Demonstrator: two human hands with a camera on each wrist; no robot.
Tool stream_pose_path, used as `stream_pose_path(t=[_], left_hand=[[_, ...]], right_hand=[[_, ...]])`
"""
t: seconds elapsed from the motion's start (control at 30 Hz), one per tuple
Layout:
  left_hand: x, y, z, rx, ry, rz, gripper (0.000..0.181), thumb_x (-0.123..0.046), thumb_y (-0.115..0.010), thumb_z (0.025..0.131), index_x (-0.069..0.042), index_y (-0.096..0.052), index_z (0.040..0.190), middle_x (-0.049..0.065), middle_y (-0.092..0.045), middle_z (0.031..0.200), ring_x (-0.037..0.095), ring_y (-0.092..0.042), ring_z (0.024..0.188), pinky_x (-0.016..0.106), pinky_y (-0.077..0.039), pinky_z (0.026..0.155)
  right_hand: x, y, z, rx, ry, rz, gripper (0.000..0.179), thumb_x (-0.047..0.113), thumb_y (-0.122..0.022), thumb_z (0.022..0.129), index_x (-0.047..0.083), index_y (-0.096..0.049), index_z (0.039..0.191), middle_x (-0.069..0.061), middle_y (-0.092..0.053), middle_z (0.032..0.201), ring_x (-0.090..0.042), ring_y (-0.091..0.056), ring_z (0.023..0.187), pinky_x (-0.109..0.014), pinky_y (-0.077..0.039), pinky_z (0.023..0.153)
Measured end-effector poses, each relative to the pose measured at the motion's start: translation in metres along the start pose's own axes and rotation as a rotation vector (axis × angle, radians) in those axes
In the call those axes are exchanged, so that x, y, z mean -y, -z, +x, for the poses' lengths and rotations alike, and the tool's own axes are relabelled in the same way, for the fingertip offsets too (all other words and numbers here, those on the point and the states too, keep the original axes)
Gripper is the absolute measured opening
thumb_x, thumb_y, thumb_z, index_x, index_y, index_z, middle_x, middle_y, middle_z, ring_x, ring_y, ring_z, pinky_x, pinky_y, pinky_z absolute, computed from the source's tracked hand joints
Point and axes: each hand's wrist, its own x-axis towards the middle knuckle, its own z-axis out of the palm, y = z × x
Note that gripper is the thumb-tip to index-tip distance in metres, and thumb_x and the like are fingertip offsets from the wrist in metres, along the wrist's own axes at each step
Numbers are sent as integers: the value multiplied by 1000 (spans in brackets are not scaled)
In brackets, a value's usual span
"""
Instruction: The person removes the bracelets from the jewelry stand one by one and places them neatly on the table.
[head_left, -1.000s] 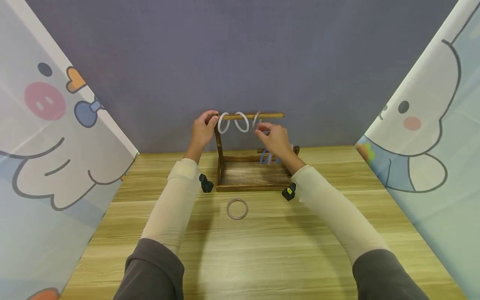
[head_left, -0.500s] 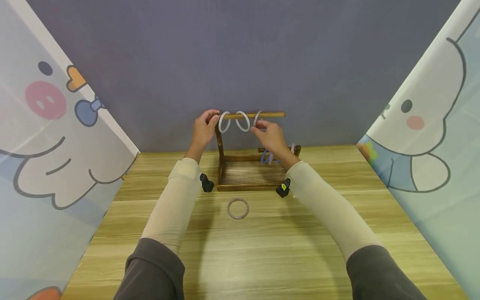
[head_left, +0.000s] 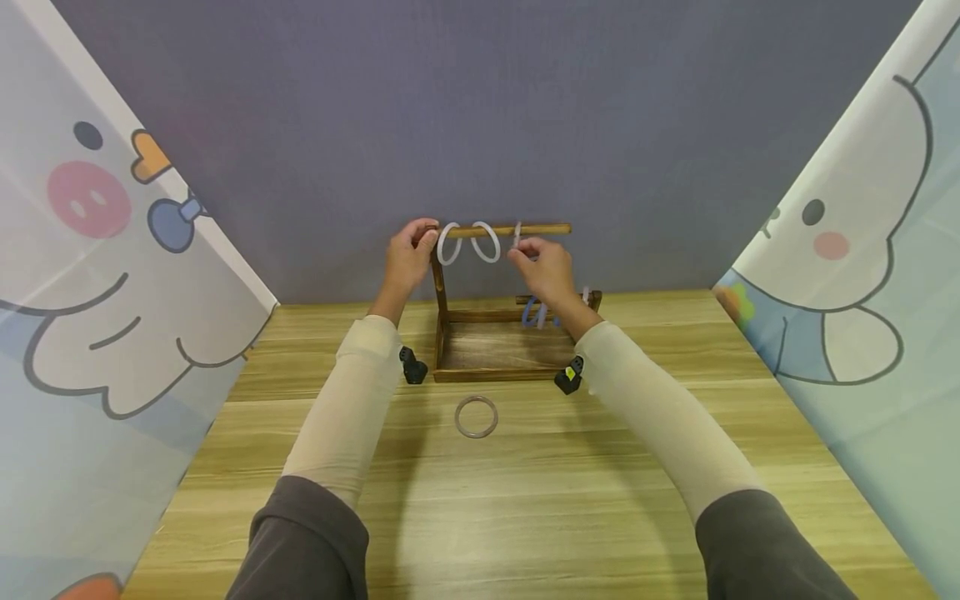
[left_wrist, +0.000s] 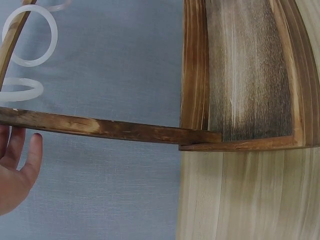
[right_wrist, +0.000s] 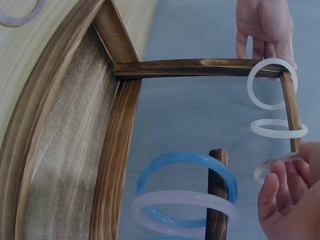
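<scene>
A wooden bangle stand (head_left: 491, 376) has a tall post with an upper bar (head_left: 547, 229) reaching right. My left hand (head_left: 406, 260) grips the post's top corner, thumb in front. Two white bangles hang on the upper bar: one near the post (head_left: 440, 250), one further along (head_left: 492, 259). With thumb and fingertips my right hand (head_left: 550, 272) pinches a pale translucent bangle (head_left: 517, 235), which encircles the same bar. Fingers hide much of it. On the shorter lower bar (right_wrist: 217, 192) hang a blue bangle (right_wrist: 182, 157) and a lavender bangle (right_wrist: 175, 197), among others.
A pale purple-grey bangle (head_left: 457, 417) lies flat on the wooden table (head_left: 510, 517), before the stand's tray. Black wrist cameras (head_left: 414, 369) sit by both forearms. A grey wall (head_left: 480, 108) stands behind, with cartoon-printed panels (head_left: 840, 275) at both sides.
My right hand has shifted slightly, first left and then a little back right, turning the pinched bangle more edge-on to the head view. The left hand stays on the post.
</scene>
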Motion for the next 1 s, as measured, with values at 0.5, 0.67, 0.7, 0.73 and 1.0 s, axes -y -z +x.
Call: stream_pose_path(t=[0.5, 0.67, 0.7, 0.73, 1.0], left_hand=[[0, 0, -1, 3, 27, 15, 30, -28, -57, 106, -15, -66, 132, 12, -70, 119, 23, -63, 103, 36, -52, 88], [-1, 1, -2, 2, 30, 2, 30, -27, -57, 106, -15, -67, 131, 13, -70, 119, 24, -64, 103, 37, -52, 88], [-1, 1, -2, 1, 30, 1, 29, -27, -57, 106, -15, -67, 131, 13, -70, 119, 24, -64, 103, 36, -52, 87], [-1, 1, -2, 0, 30, 2, 29, -27, -57, 106, -15, -67, 131, 13, -70, 119, 24, -64, 103, 36, -52, 87], [1, 1, -2, -5, 7, 9, 29, -27, -57, 106, -14, -67, 130, 13, -70, 115, 22, -63, 98, 33, -51, 83]], right_hand=[[-2, -3, 2, -34, 8, -4, 24, 27, -67, 99, 10, -78, 112, -10, -77, 107, -28, -69, 97, -50, -49, 99], [-1, -3, 3, -52, 12, 1, 23, 26, -68, 98, 10, -78, 112, -10, -77, 106, -29, -69, 94, -50, -50, 95], [-1, -2, 3, -55, 12, 0, 23, 26, -68, 98, 11, -78, 112, -10, -77, 107, -29, -69, 94, -49, -50, 95], [-2, -2, 3, -57, 11, 0, 24, 27, -69, 98, 11, -78, 112, -10, -78, 107, -29, -69, 94, -49, -50, 94], [-5, 1, 3, -64, 8, -12, 26, 29, -68, 99, 10, -78, 114, -11, -78, 108, -29, -70, 96, -48, -48, 97]])
